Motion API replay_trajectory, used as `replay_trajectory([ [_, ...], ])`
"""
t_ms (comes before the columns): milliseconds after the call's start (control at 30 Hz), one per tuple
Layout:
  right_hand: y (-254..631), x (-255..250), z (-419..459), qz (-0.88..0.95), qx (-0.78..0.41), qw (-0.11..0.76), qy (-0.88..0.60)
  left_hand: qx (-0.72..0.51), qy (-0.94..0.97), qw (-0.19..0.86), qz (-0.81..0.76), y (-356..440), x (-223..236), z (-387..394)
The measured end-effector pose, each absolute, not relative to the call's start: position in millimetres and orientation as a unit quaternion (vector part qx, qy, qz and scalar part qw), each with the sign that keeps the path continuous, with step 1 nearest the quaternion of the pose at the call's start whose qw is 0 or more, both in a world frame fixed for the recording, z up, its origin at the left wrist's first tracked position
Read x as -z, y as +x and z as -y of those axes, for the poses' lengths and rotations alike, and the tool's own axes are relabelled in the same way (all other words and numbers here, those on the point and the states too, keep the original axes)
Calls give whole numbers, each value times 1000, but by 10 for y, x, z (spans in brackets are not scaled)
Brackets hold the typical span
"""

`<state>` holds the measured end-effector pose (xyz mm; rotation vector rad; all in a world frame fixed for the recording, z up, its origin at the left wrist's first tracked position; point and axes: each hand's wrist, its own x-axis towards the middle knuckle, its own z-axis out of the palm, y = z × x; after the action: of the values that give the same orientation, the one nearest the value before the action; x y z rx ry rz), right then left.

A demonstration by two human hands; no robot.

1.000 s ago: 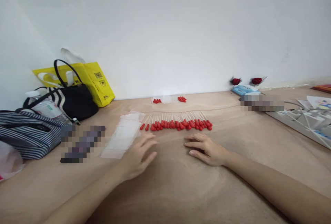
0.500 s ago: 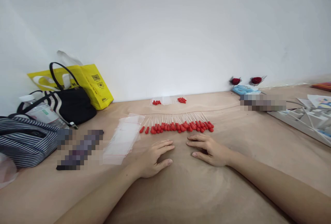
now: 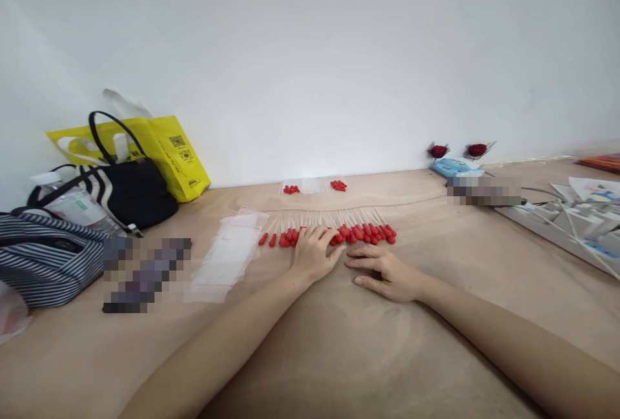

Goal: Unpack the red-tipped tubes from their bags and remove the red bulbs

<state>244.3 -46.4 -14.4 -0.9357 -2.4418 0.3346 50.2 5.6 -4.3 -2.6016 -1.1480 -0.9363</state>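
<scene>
Several droppers with red bulbs and thin clear stems (image 3: 356, 233) lie side by side in a row, bulbs towards me. My left hand (image 3: 317, 253) reaches over the middle of the row, its fingers stretched onto the bulbs and its thumb apart. It hides some of the bulbs; no dropper is seen gripped in it. My right hand (image 3: 385, 274) rests on the table (image 3: 436, 354) just in front of the row's right part, fingers loosely spread and holding nothing. Left of the row lies a stack of clear zip bags (image 3: 225, 254).
At the back, clear bags hold red bulbs (image 3: 291, 190) and more red bulbs (image 3: 338, 185). A yellow bag (image 3: 181, 157), a black handbag (image 3: 145, 193) and a striped pouch (image 3: 53, 257) stand left. On the right are a blue packet (image 3: 455, 167), fabric roses (image 3: 438, 151) and a cable tray (image 3: 557, 225).
My left hand has moved forward and right, from the table onto the red bulbs. My right hand has barely moved. The whole view has shifted slightly.
</scene>
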Motion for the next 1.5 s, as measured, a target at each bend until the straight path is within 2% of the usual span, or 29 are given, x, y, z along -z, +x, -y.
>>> replay_trajectory([
  [233,2448,147,456,896,-116,254,-345,364,-850,27,381,629,91,-199],
  [433,2453,147,463,893,-121,251,-353,545,-733,-78,400,454,61,-76],
  [533,2448,144,467,893,-120,252,-353,585,-681,-147,417,193,63,77],
  [667,2432,169,469,877,-112,286,-370,554,-655,-280,431,-138,77,245],
  [800,2411,213,468,791,-56,411,-451,463,-668,-383,440,-195,35,278],
  [867,2383,219,465,779,3,441,-447,419,-681,-417,433,-143,1,255],
  [1067,2169,200,385,845,77,369,-380,370,-693,-474,397,12,-39,165],
  [1233,2036,210,296,849,81,344,-392,363,-746,-437,347,24,-19,170],
  [1400,2025,180,355,856,98,321,-393,334,-860,-203,328,20,-17,255],
  [1500,2011,161,413,866,84,318,-376,290,-897,-123,312,47,18,277],
])
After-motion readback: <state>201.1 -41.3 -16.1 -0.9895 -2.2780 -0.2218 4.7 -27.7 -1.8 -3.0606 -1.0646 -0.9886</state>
